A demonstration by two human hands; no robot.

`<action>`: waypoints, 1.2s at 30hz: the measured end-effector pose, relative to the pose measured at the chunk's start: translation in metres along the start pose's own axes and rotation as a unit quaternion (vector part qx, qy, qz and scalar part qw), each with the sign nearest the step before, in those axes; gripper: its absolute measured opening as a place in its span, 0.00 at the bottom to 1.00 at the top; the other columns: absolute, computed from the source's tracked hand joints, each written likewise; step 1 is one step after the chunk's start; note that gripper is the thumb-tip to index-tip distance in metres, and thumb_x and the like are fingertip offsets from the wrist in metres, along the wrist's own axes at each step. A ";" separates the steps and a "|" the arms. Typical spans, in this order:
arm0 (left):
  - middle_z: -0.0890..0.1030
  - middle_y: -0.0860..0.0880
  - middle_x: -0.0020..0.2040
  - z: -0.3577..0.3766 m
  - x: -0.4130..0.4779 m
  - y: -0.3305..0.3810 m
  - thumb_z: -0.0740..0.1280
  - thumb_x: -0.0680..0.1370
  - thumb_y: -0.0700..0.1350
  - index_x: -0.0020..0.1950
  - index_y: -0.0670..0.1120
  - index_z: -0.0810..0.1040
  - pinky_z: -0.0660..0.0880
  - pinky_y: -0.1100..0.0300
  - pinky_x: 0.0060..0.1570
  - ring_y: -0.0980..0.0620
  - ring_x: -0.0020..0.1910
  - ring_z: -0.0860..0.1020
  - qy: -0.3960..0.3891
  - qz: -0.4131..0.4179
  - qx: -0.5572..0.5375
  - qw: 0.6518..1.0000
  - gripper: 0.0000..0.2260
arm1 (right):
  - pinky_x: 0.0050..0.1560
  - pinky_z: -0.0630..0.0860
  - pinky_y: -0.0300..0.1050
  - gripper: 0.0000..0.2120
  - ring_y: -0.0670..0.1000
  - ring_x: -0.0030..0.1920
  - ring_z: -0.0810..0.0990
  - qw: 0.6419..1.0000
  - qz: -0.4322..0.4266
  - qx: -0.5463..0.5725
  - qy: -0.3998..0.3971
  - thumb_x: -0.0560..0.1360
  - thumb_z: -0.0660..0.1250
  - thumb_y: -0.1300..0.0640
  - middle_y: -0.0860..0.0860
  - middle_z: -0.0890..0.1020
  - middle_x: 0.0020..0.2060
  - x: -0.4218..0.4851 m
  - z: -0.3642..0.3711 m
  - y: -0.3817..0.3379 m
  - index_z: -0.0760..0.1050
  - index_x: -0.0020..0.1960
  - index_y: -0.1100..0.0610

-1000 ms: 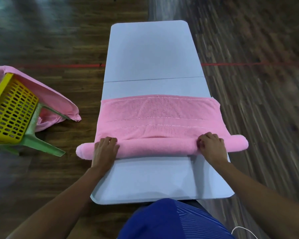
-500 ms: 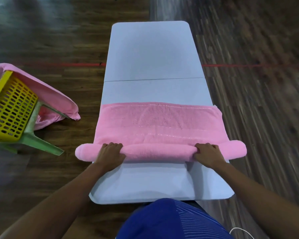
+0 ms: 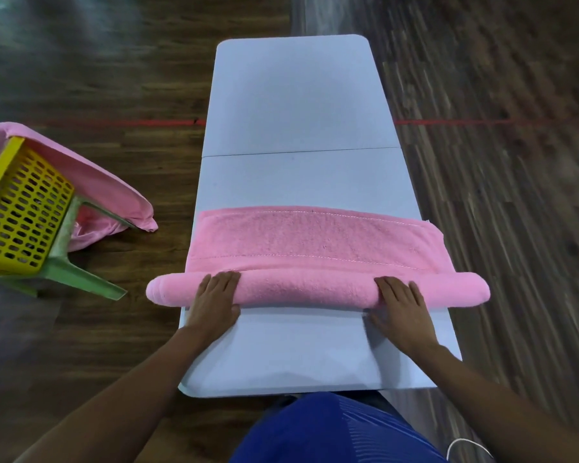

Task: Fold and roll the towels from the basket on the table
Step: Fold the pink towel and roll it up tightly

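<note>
A pink towel point(image 3: 315, 242) lies across the white table point(image 3: 298, 95), its near part wound into a thick roll point(image 3: 308, 290) whose two ends overhang the table's sides. My left hand point(image 3: 214, 300) presses on the roll's left part with flat, straight fingers. My right hand point(image 3: 403, 307) presses the same way on the roll's right part. A flat strip of towel still lies beyond the roll. The yellow basket point(image 3: 17, 212) stands at the left, off the table, on a green stool point(image 3: 68, 269).
Another pink towel point(image 3: 91, 182) hangs over the basket's far rim and down to the wooden floor. A red line point(image 3: 481, 121) crosses the floor behind the table. The table's far half is bare.
Both hands went from curled fingers on the roll to flat palms on top of it. The roll grew thicker, and the flat strip of towel beyond it became narrower.
</note>
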State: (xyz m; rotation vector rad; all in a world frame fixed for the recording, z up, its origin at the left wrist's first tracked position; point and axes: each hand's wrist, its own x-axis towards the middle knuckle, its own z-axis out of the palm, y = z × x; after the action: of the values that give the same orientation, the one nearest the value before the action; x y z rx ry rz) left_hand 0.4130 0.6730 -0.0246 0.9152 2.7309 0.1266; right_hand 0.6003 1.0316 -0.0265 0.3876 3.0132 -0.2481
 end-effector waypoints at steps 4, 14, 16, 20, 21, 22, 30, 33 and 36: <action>0.82 0.42 0.55 -0.009 0.010 0.003 0.66 0.70 0.50 0.59 0.42 0.79 0.70 0.45 0.62 0.41 0.54 0.79 0.029 -0.009 -0.011 0.999 0.20 | 0.72 0.55 0.55 0.22 0.57 0.60 0.76 0.999 0.037 0.019 0.004 0.68 0.67 0.57 0.53 0.80 0.57 0.017 -0.003 -0.001 0.75 0.62 0.57; 0.80 0.45 0.48 -0.023 0.017 -0.012 0.60 0.72 0.53 0.56 0.45 0.76 0.71 0.48 0.47 0.42 0.46 0.77 0.038 -0.035 -0.060 0.997 0.18 | 0.59 0.63 0.54 0.11 0.58 0.53 0.76 0.995 0.096 0.014 -0.010 0.74 0.65 0.51 0.52 0.80 0.51 0.075 -0.041 0.000 0.76 0.56 0.51; 0.80 0.44 0.47 -0.019 0.013 -0.007 0.58 0.76 0.52 0.52 0.43 0.78 0.72 0.48 0.46 0.42 0.44 0.77 0.126 -0.022 -0.058 0.990 0.16 | 0.56 0.66 0.53 0.10 0.58 0.51 0.77 0.996 0.080 0.029 0.037 0.77 0.62 0.50 0.53 0.81 0.50 0.070 -0.038 -0.004 0.77 0.52 0.54; 0.80 0.43 0.55 -0.001 -0.002 0.003 0.69 0.74 0.54 0.59 0.42 0.77 0.74 0.45 0.55 0.42 0.53 0.77 0.106 0.031 -0.036 0.993 0.21 | 0.70 0.63 0.58 0.30 0.55 0.62 0.75 0.999 0.030 0.043 0.009 0.68 0.73 0.39 0.53 0.78 0.59 0.034 -0.018 0.003 0.74 0.62 0.57; 0.79 0.42 0.58 0.002 -0.005 0.001 0.73 0.71 0.52 0.63 0.42 0.75 0.73 0.43 0.58 0.42 0.56 0.76 0.081 0.032 -0.028 0.996 0.25 | 0.72 0.59 0.59 0.37 0.55 0.65 0.72 1.000 0.014 0.020 -0.011 0.64 0.76 0.38 0.52 0.76 0.63 0.026 -0.013 0.007 0.71 0.65 0.57; 0.78 0.41 0.60 0.004 -0.006 -0.002 0.76 0.68 0.48 0.64 0.41 0.74 0.71 0.42 0.61 0.41 0.57 0.76 0.059 0.026 -0.027 0.998 0.27 | 0.72 0.57 0.59 0.39 0.55 0.66 0.71 1.000 0.002 0.001 -0.019 0.63 0.78 0.42 0.53 0.75 0.64 0.021 -0.009 0.011 0.70 0.67 0.57; 0.83 0.47 0.51 -0.028 0.015 -0.018 0.61 0.67 0.58 0.59 0.47 0.78 0.74 0.52 0.50 0.44 0.48 0.79 -0.061 0.004 -0.102 0.993 0.25 | 0.68 0.57 0.58 0.24 0.54 0.56 0.77 0.991 0.066 0.011 -0.113 0.65 0.61 0.42 0.48 0.82 0.50 0.050 -0.036 0.001 0.75 0.59 0.47; 0.80 0.48 0.50 -0.036 0.026 -0.029 0.62 0.64 0.58 0.58 0.46 0.78 0.71 0.59 0.47 0.46 0.50 0.77 -0.115 -0.033 -0.205 0.972 0.27 | 0.70 0.52 0.57 0.27 0.52 0.59 0.74 0.965 0.107 0.108 -0.213 0.64 0.60 0.40 0.46 0.79 0.51 0.061 -0.050 0.002 0.70 0.61 0.45; 0.79 0.45 0.49 -0.032 0.033 -0.035 0.65 0.67 0.55 0.56 0.46 0.78 0.72 0.49 0.50 0.42 0.49 0.74 0.012 -0.068 -0.172 0.983 0.22 | 0.65 0.60 0.56 0.17 0.58 0.58 0.74 0.988 0.129 0.050 -0.064 0.70 0.67 0.46 0.52 0.77 0.53 0.064 -0.044 0.003 0.73 0.57 0.50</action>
State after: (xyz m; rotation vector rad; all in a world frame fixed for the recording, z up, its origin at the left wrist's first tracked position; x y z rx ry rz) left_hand 0.3583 0.6651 -0.0066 0.6313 2.6625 0.5648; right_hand 0.5363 1.0575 0.0093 0.7324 2.7941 -0.3870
